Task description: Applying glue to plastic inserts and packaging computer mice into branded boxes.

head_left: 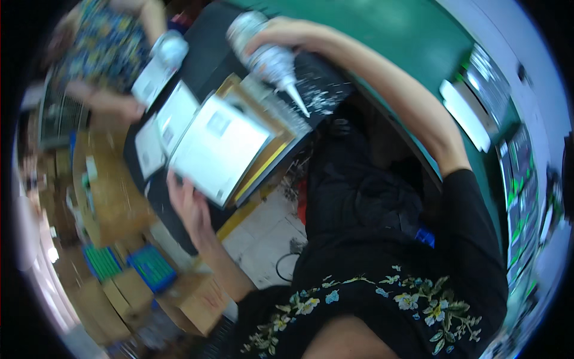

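High in the picture, my right hand [280,34] wraps round a whitish glue bottle [272,60]. Its pale, pointed nozzle tilts down to the right, above a dark surface flecked with white. My left hand [190,203] is closed at the lower left edge of a flat white panel [218,146] with a small grey square printed on it. Part of the left fingers is hidden or blurred. The panel lies over a stack of brown and grey boards [263,161] with a yellow edge.
Smaller white panels [176,113] lie beyond on the black table [209,36]. Across it, another person's hand [128,109] is near a white piece. A green worktop [394,36] holds trays [487,84] at right. Cardboard boxes [194,299] stand lower left.
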### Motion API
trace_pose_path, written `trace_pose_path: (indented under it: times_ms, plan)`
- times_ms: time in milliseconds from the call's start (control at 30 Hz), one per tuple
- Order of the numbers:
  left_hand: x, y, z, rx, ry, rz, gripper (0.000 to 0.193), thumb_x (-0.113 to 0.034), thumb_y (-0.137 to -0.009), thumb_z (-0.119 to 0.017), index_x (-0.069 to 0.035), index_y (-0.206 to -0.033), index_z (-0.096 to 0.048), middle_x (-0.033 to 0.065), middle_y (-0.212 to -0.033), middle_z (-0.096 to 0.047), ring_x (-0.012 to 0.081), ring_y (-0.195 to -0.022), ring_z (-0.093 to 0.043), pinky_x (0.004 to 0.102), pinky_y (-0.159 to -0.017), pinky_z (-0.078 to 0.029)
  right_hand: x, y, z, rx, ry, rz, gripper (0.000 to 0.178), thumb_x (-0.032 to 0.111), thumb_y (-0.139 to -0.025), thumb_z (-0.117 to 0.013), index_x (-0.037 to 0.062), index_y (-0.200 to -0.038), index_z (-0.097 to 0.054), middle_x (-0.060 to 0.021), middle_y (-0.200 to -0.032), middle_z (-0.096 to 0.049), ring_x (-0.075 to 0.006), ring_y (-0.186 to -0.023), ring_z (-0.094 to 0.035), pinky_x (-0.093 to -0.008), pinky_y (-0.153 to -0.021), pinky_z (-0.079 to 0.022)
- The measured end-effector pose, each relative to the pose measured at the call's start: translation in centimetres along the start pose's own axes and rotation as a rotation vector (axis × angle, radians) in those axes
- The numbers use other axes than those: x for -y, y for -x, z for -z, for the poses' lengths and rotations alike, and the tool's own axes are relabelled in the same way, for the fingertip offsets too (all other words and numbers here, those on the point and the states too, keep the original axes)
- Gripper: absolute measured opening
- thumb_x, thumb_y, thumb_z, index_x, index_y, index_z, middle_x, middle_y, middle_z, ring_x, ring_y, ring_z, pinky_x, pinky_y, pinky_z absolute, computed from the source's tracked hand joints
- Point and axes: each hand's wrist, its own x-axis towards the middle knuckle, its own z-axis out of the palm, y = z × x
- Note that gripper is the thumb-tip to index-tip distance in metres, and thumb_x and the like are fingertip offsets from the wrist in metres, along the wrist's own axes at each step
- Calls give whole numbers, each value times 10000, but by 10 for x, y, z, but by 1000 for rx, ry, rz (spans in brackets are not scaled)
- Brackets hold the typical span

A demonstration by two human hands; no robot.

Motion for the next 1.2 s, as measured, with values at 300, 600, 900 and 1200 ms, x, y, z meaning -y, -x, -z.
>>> trace_pose_path:
  times_ms: [300,600,900,1200]
  plan:
    - [11,44,-128,262,210,117,577,-43,-934,-552,-14,-1451,-297,175,-1422,-438,285,-1276,-465,438,-1079,-383,-33,25,57,-113,269,-75,803,639,-737,-680,-2,-1215,-609,-249,-1100,-659,-285,-1083,-643,-442,-923,-505]
    - [79,85,-342,786,372,530,436,-131,-1025,-464,-99,-1413,-269,156,-1205,-574,225,-953,-675,369,-761,-601,-192,315,320,-829,886,-399,529,466,-992,-370,45,-1110,-669,-231,-1108,-657,-415,-1036,-614,-486,-931,-467]
    - [86,55,-421,754,235,482,422,-117,-1029,-442,-87,-1410,-262,210,-1258,-542,315,-1049,-649,432,-825,-589,-215,369,252,-1232,679,-559,661,584,-985,-266,86,-1080,-691,-197,-1048,-676,-363,-1029,-628,-441,-890,-491]
    - [107,73,-543,850,485,784,486,-68,-1026,-388,-152,-1471,-212,194,-1411,-403,334,-1254,-493,496,-1024,-455,-215,362,236,-1275,633,-454,648,501,-1015,-208,10,-1037,-630,-228,-1123,-635,-430,-1056,-582,-474,-937,-435]
